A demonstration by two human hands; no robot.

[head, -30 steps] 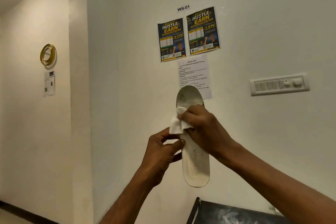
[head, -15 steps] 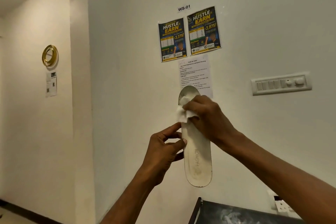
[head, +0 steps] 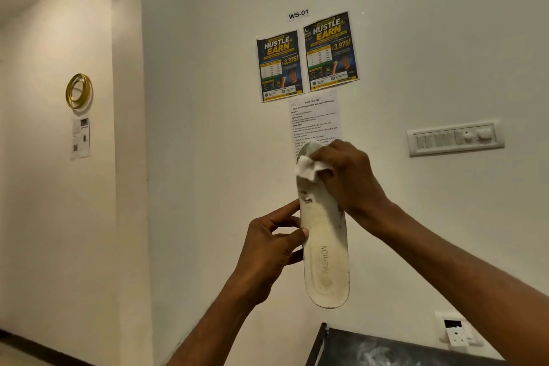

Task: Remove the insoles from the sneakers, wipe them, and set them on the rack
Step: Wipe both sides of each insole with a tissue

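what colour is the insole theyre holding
The insole is off-white with brownish stains; head view.

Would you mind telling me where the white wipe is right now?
Head view, just right of centre: the white wipe is pinched in the right hand against the top of the insole, below the task sheet.

2 posters [head: 280, 65] on wall [head: 416, 38] w/ switch panel [head: 454, 139], gold ring [head: 78, 90].

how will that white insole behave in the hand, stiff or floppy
Probably light: the left hand holds the insole upright by pinching one edge. Likely fairly stiff, as it stands nearly straight while the right hand presses a white wipe near its top. The chipped patch below the wipe suggests hard rubbing may flake it.
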